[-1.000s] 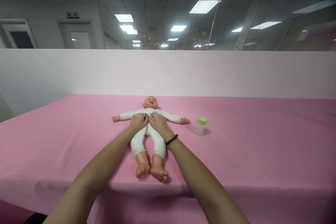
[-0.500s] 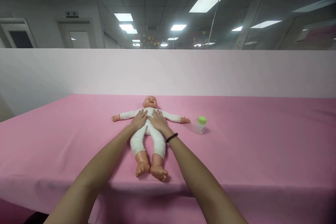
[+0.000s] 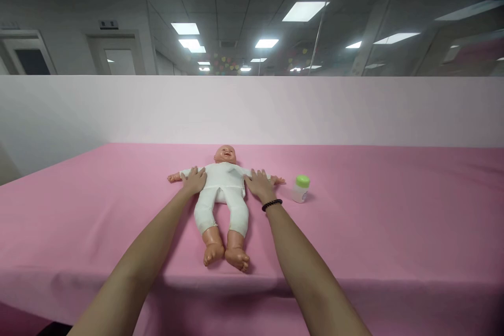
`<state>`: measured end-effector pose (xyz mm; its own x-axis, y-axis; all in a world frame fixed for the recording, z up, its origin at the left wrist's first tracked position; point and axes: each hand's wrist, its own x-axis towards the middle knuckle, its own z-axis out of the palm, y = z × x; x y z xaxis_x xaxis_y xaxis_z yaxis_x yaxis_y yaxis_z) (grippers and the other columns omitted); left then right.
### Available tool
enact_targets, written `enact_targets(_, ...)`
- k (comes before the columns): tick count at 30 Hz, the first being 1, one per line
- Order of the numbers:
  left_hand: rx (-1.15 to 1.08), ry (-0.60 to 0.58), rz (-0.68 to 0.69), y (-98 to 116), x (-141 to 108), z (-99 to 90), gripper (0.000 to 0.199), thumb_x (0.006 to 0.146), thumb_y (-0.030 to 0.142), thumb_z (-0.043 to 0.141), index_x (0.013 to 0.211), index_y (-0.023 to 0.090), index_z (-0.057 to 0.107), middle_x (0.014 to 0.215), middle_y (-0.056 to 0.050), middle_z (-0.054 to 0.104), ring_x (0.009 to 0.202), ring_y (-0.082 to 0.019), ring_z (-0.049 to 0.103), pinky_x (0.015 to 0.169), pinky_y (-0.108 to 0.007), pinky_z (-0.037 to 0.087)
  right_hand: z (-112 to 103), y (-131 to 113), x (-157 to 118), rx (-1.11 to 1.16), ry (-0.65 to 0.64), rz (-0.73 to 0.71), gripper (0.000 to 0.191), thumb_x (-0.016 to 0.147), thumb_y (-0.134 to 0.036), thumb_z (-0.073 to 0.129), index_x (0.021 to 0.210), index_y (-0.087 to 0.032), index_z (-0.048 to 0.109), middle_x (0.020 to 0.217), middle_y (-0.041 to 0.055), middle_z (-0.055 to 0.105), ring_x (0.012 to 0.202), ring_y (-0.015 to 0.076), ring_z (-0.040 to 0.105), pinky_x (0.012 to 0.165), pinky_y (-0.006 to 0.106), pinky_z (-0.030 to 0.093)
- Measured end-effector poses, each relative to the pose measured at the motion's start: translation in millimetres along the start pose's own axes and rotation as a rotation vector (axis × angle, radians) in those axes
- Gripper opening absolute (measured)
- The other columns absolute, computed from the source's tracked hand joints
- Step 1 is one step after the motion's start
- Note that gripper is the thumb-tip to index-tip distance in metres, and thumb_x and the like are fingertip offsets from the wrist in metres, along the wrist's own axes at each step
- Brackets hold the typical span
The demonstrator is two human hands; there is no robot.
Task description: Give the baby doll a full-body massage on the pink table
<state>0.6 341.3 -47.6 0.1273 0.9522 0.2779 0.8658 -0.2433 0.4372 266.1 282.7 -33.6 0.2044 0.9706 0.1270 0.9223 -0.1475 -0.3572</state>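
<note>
From the head view, we see the baby doll (image 3: 224,181) face-up on the pink-covered tabletop (image 3: 374,220); our left hand (image 3: 194,180) and right hand (image 3: 259,185) lie flat with fingers extended, grasping nothing, over its outstretched arms; a green-lidded bottle (image 3: 301,189) stands near our right hand.

one head cam, worn by the person, sits above and on the foot side of the doll (image 3: 224,181), roughly in line with its body. faces forward and down, looking from the doll's feet (image 3: 237,258) toward its head (image 3: 226,155). middling range: whole doll fits, small, with lots of cloth (image 3: 374,215) either side. arms (image 3: 136,265) enter from the near side of the doll. view carries on past its head to the wall (image 3: 275,110), then above that to lights (image 3: 266,43) far behind the doll.
</note>
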Motion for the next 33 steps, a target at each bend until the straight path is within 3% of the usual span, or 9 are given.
enact_targets(5,0.171,0.046,-0.130,-27.3,-0.9,-5.9,0.053,0.091,0.035,0.042,0.144,0.034,0.046,0.165,-0.014,0.022,0.153,-0.040,0.007,0.107,-0.078,-0.004,-3.9,34.6,8.8,-0.046,0.150,0.186,0.054,0.090,-0.045,0.049,0.131,-0.011,0.058,0.139,0.0232,0.049,0.138,0.0420,0.031,0.112,0.064,0.012)
enact_targets(9,0.157,0.172,-0.363,-39.8,-1.3,-11.0,0.056,0.085,0.031,0.049,0.140,0.025,0.048,0.154,-0.022,0.037,0.147,-0.045,0.020,0.108,-0.075,0.007,-4.8,50.7,9.5,0.080,0.226,0.307,0.039,0.087,-0.029,0.051,0.120,-0.012,0.063,0.127,0.0245,0.050,0.125,0.0403,0.043,0.104,0.052,0.031)
enact_targets(13,0.101,0.259,-0.498,-44.4,-1.9,-15.4,0.042,0.085,0.028,0.050,0.124,0.012,0.053,0.133,-0.029,0.048,0.134,-0.044,0.038,0.107,-0.065,0.024,-2.6,53.2,11.5,0.273,0.363,0.328,0.047,0.086,-0.017,0.046,0.131,-0.020,0.057,0.141,0.0220,0.038,0.126,0.0386,0.043,0.099,0.045,0.039)
enact_targets(18,-0.338,0.503,-0.441,-31.7,-1.2,-20.3,0.039,0.088,0.024,0.050,0.127,0.023,0.049,0.142,-0.020,0.036,0.125,-0.035,0.049,0.098,-0.051,0.044,-0.7,46.8,24.4,0.752,0.401,0.204,0.081,0.082,-0.012,0.040,0.159,-0.023,0.014,0.148,0.0167,0.042,0.127,0.0247,0.053,0.099,0.033,0.047)
enact_targets(21,-0.613,0.521,-0.400,-18.9,-0.9,-23.4,0.063,0.088,0.016,0.050,0.145,0.026,0.027,0.138,-0.017,0.042,0.115,-0.024,0.059,0.091,-0.040,0.053,-1.2,40.0,31.9,0.991,0.411,0.157,0.101,0.080,-0.016,0.041,0.153,-0.020,-0.028,0.156,0.0156,0.036,0.133,0.0166,0.050,0.099,0.031,0.050)
enact_targets(23,-0.717,0.555,-0.331,-11.4,-0.5,-23.9,0.080,0.086,0.014,0.053,0.151,0.027,0.009,0.138,-0.015,0.045,0.118,-0.021,0.058,0.095,-0.037,0.053,-2.6,34.4,35.6,1.131,0.354,0.154,0.104,0.082,-0.020,0.043,0.149,-0.020,-0.036,0.158,0.0162,0.033,0.130,0.0150,0.054,0.095,0.032,0.053)
enact_targets(25,-0.838,0.600,-0.270,-5.3,0.5,-22.0,0.089,0.086,0.019,0.060,0.153,0.029,0.002,0.145,-0.015,0.043,0.124,-0.021,0.056,0.101,-0.038,0.051,-4.6,28.4,38.0,1.282,0.325,0.103,0.100,0.084,-0.027,0.047,0.154,-0.023,-0.024,0.157,0.0158,0.036,0.129,0.0164,0.056,0.094,0.035,0.055)
enact_targets(28,-0.974,0.560,-0.192,2.2,3.2,-15.0,0.079,0.086,0.024,0.063,0.151,0.024,0.019,0.143,-0.016,0.050,0.125,-0.024,0.057,0.102,-0.040,0.051,-8.3,18.8,36.7,1.450,0.283,-0.073,0.082,0.078,-0.034,0.063,0.151,-0.018,0.031,0.148,0.0169,0.049,0.127,0.0222,0.058,0.100,0.037,0.052)
enact_targets(33,-0.867,0.178,0.255,13.1,3.2,-2.9,0.038,0.075,0.020,0.063,0.113,0.015,0.068,0.119,-0.011,0.070,0.120,-0.027,0.061,0.111,-0.044,0.042,-19.8,0.4,14.6,1.199,-0.137,-0.513,0.054,0.061,-0.020,0.071,0.115,-0.017,0.070,0.130,0.0114,0.066,0.122,0.0280,0.060,0.107,0.042,0.046)
